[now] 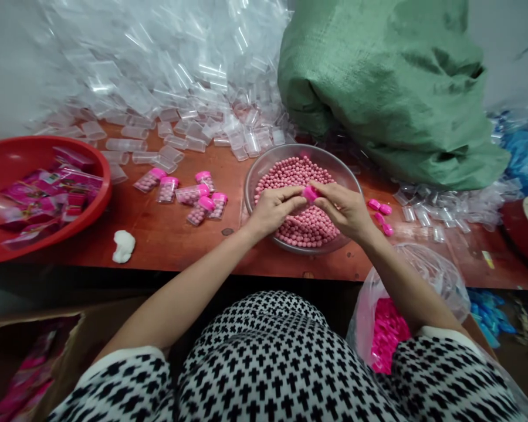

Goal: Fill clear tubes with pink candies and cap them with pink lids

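Note:
Over a metal bowl [251, 202] full of pink beads [305, 231], my two hands meet at a bright pink cap [310, 194]. My left hand [276, 206] is closed, its thumb and fingertips pinching the cap's left side. From the other side my right hand [344, 206] grips the same cap between thumb and fingers. Whether a clear tube is under the cap is hidden by my fingers. Several bead-filled clear jars with pink lids [192, 194] lie left of the bowl. A few loose pink caps [381, 207] rest to its right.
Clear empty tubes [193, 129] are heaped along the back. A big green sack [387, 88] stands behind the bowl. At left are a red basin [97, 202] of pink packets and a white lump [124, 246]. A plastic bag of pink pieces [389, 331] hangs below the table's front edge.

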The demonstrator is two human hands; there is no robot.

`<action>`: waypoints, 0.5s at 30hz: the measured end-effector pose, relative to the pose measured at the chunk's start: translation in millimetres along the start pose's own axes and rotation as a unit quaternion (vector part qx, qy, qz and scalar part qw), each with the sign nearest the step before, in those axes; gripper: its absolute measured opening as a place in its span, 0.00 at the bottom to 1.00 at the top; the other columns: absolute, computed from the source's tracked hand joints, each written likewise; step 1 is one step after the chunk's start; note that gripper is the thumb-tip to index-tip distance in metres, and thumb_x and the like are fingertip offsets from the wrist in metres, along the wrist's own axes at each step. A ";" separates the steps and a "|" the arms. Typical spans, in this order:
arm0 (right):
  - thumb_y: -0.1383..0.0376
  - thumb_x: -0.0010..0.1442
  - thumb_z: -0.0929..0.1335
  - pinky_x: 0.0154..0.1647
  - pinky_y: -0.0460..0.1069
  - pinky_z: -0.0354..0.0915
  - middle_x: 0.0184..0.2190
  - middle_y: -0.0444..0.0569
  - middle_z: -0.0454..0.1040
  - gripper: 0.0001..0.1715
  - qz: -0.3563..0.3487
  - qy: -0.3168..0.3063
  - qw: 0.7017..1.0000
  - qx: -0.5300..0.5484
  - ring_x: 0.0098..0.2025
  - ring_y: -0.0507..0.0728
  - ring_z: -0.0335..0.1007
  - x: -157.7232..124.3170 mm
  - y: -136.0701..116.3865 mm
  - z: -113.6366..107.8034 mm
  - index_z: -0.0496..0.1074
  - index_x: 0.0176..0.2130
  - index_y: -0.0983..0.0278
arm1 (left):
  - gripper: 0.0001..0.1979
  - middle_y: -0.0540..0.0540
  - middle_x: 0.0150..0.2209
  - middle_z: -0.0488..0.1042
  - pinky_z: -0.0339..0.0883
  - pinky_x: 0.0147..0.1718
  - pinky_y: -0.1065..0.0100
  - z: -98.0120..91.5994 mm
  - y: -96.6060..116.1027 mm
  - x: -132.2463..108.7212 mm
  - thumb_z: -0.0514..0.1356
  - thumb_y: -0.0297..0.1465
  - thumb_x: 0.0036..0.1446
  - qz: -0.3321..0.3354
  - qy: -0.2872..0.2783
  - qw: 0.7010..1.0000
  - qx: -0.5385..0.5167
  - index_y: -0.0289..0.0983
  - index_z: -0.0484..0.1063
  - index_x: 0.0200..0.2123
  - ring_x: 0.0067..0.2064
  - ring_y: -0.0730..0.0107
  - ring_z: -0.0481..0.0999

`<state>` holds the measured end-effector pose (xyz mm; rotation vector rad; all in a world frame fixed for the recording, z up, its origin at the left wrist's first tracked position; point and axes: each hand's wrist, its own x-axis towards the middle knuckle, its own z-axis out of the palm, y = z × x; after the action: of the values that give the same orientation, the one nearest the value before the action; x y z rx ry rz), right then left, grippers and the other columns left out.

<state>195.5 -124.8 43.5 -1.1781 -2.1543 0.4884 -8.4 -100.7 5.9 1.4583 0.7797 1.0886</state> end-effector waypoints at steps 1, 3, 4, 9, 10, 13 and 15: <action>0.54 0.65 0.68 0.54 0.58 0.73 0.50 0.52 0.79 0.25 0.038 0.010 0.996 0.077 0.50 0.60 0.77 -0.5 -1.9 -2.4 0.72 0.59 0.56 | 0.20 0.43 0.41 0.82 0.75 0.41 0.63 -0.8 -1.1 2.2 0.67 0.44 0.54 -0.022 0.010 0.999 -0.046 0.37 0.82 0.44 0.41 0.62 0.80; 0.48 0.58 0.73 0.51 0.58 0.75 0.51 0.50 0.79 0.32 0.100 0.022 0.968 0.229 0.49 0.60 0.78 -3.9 -3.0 -5.3 0.73 0.58 0.55 | 0.25 0.42 0.42 0.82 0.76 0.38 0.61 -1.8 -3.3 5.2 0.69 0.47 0.50 -0.057 0.030 0.991 -0.117 0.36 0.82 0.46 0.40 0.62 0.80; 0.46 0.54 0.75 0.49 0.58 0.76 0.49 0.50 0.80 0.34 0.123 0.028 0.948 0.292 0.47 0.60 0.79 -6.1 -1.9 -5.6 0.74 0.56 0.55 | 0.27 0.42 0.42 0.82 0.76 0.38 0.61 -2.0 -3.9 5.9 0.70 0.48 0.49 -0.065 0.036 0.988 -0.136 0.36 0.81 0.46 0.39 0.62 0.80; 0.44 0.42 0.80 0.39 0.53 0.78 0.31 0.45 0.79 0.30 0.203 0.072 0.886 0.410 0.30 0.54 0.76 -5.8 9.1 -1.5 0.77 0.38 0.60 | 0.21 0.43 0.43 0.83 0.74 0.49 0.57 0.5 -3.0 2.8 0.70 0.46 0.51 -0.012 0.001 0.997 -0.074 0.38 0.84 0.42 0.46 0.58 0.80; 0.44 0.41 0.80 0.38 0.53 0.78 0.31 0.44 0.78 0.31 0.214 0.061 0.880 0.420 0.30 0.53 0.75 -2.9 9.9 -1.0 0.76 0.37 0.60 | 0.18 0.43 0.44 0.83 0.73 0.52 0.56 0.8 -3.1 2.1 0.70 0.44 0.52 0.009 -0.012 0.999 -0.050 0.38 0.84 0.41 0.48 0.57 0.79; 0.45 0.43 0.79 0.40 0.53 0.78 0.37 0.47 0.80 0.30 0.259 -0.050 0.844 0.467 0.37 0.55 0.77 6.7 6.9 -0.1 0.75 0.38 0.61 | 0.11 0.42 0.47 0.81 0.67 0.59 0.55 0.5 -5.7 1.2 0.69 0.38 0.55 0.063 -0.019 0.998 0.010 0.40 0.84 0.40 0.53 0.58 0.77; 0.45 0.46 0.77 0.41 0.56 0.78 0.38 0.50 0.80 0.28 0.296 -0.129 0.804 0.499 0.41 0.58 0.78 11.1 2.3 1.6 0.75 0.38 0.61 | 0.10 0.41 0.49 0.80 0.65 0.61 0.54 -0.2 -7.8 1.1 0.69 0.35 0.55 0.071 -0.009 0.997 0.033 0.41 0.84 0.41 0.54 0.59 0.76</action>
<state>191.3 -114.2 44.9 -1.1080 -1.2457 1.8646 -7.5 -98.2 -1.5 1.5980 0.7136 1.1646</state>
